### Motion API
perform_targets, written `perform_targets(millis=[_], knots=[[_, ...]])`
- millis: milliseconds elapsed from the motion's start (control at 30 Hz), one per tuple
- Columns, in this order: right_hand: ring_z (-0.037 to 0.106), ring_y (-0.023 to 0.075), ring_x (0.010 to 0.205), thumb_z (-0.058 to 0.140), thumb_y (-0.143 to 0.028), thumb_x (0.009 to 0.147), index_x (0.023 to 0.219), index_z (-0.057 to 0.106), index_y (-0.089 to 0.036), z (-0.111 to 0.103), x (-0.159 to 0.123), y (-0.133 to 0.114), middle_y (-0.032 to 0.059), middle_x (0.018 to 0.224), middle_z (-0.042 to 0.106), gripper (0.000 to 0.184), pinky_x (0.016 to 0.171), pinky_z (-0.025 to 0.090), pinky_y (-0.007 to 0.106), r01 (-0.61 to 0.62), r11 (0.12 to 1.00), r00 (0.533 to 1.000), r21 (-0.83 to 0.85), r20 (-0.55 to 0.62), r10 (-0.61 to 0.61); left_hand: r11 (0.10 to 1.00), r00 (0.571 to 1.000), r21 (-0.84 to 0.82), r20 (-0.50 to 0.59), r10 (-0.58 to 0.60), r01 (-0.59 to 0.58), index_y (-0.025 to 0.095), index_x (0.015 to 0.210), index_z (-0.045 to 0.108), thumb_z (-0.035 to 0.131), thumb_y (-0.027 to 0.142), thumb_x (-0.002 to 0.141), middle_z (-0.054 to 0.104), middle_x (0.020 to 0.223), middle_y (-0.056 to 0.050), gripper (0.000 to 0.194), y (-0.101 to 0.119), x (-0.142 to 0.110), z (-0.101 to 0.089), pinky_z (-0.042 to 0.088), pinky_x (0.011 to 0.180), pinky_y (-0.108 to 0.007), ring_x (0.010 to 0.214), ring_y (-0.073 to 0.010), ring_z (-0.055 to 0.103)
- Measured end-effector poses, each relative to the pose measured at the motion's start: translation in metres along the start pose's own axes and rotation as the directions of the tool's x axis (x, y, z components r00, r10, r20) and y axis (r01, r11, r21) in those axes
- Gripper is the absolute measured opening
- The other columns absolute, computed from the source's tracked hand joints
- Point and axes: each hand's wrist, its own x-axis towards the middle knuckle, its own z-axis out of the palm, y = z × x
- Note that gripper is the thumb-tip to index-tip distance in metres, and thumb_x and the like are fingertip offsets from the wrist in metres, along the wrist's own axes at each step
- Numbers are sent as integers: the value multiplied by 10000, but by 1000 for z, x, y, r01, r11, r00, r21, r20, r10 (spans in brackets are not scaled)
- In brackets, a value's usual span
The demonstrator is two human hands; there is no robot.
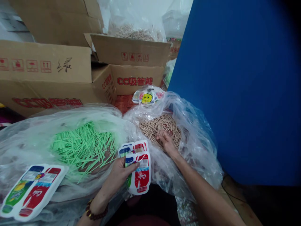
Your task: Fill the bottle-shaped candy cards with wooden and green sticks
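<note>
Left hand (121, 172): closed upon cola packets (142, 177).
Right hand (168, 143): fingers bent at brown sticks (150, 128); if holding, I cannot tell.

A bracelet (96, 212) of dark reddish-brown, rounded beads is worn around the left wrist, and the left hand (124, 169) beyond it is bare. The right hand (166, 141), well to the right of the bracelet, is also bare, as is the forearm behind it. Just to the right of the bracelet, black clothing (158, 201) is seen, with a strip of dark maroon cloth (141, 222) shown along its lower edge.
</note>
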Motion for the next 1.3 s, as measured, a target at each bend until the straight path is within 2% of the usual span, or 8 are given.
perform_targets(millis=[167, 267, 367, 500, 833, 1000, 1133, 1300], knots=[[608, 202, 854, 569, -464, 827, 900, 549, -246, -5, 3, -10, 6, 812, 638, 230, 912, 432, 387, 27, 997, 996, 68, -85, -22, 1000, 999, 18, 51, -1, 0, 132, 787, 713, 726, 334, 727, 750, 778, -44, 211, 10, 0, 4, 507, 658, -281, 696, -210, 668], [635, 196, 794, 569, -471, 820, 882, 518, -255, -5, 5, -25, -16, 767, 604, 231, 851, 478, 396, 36, 974, 990, 222, -144, -3, 1000, 994, 2, 107, 0, 0, 133, 830, 725, 715, 326, 740, 755, 799, -42, 212, 17, 3, 10, 504, 682, -276, 719, -206, 668], [646, 183, 779, 636, -404, 791, 890, 525, -258, -1, 3, -55, -29, 774, 584, 208, 834, 502, 401, 58, 864, 983, 500, -178, 37, 1000, 987, -18, 158, -17, 20, 130, 844, 726, 722, 316, 736, 750, 799, -40, 215, 24, 10, 17, 492, 677, -265, 705, -191, 655], [645, 157, 789, 662, -324, 796, 882, 551, -264, 12, -11, -95, -39, 774, 581, 153, 941, 475, 423, 55, 749, 991, 660, -126, 38, 1000, 974, -10, 225, -4, 6, 116, 785, 712, 732, 306, 728, 719, 733, -33, 199, 30, 20, 30, 464, 634, -249, 638, -162, 618], [662, 178, 792, 616, -326, 833, 891, 535, -281, 30, -35, -119, -33, 716, 543, 109, 911, 501, 407, -55, 729, 998, 682, 23, 54, 991, 957, -129, 280, 80, -45, 147, 842, 682, 754, 247, 704, 698, 757, -2, 185, 36, 26, 42, 456, 650, -236, 641, -136, 601], [667, 183, 776, 621, -350, 823, 897, 526, -282, 30, -40, -119, -33, 711, 562, 138, 886, 515, 402, -71, 765, 996, 640, -2, 93, 990, 958, -137, 276, 75, -38, 145, 831, 668, 762, 268, 696, 690, 763, -4, 205, 36, 28, 43, 474, 677, -252, 673, -147, 613], [678, 189, 777, 619, -345, 823, 901, 532, -276, 33, -44, -117, -28, 716, 597, 135, 864, 525, 396, -94, 761, 990, 642, -18, 138, 987, 960, -141, 259, 108, -73, 152, 956, 671, 757, 274, 707, 701, 827, -13, 291, 36, 27, 44, 484, 708, -263, 717, -156, 625], [669, 231, 918, 611, -336, 831, 919, 537, -267, 32, -50, -116, 3, 773, 664, 134, 829, 541, 399, -124, 770, 990, 626, 19, 143, 991, 965, -69, 231, 124, -111, 140, 971, 698, 754, 295, 712, 714, 836, -25, 307, 40, 27, 42, 491, 695, -267, 713, -167, 631]])
